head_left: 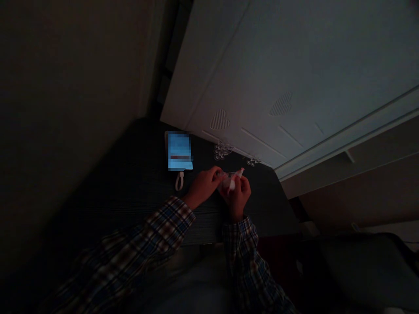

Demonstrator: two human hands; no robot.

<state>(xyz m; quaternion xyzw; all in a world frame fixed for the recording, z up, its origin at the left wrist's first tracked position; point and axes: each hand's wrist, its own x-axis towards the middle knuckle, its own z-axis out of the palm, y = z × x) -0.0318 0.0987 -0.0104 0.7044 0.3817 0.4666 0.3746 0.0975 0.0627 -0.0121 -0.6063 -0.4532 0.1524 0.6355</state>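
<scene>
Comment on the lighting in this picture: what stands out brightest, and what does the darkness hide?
Head view: dim overall; the pixelated screen glows brightest; the heart-patterned white panel catches faint light; the pink-and-white item in the right hand loses its fine detail; the lower left corner is almost black.

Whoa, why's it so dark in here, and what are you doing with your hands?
A person in plaid sleeves is handling a small, crumpled pink-and-white bundle over a dark table. The right hand holds it, while the left hand is at its near-left edge; what it is, the dimness hides. A glowing blue rectangular screen lies beyond the left hand, and small shiny round pieces sit by the white heart-patterned panel.
</scene>
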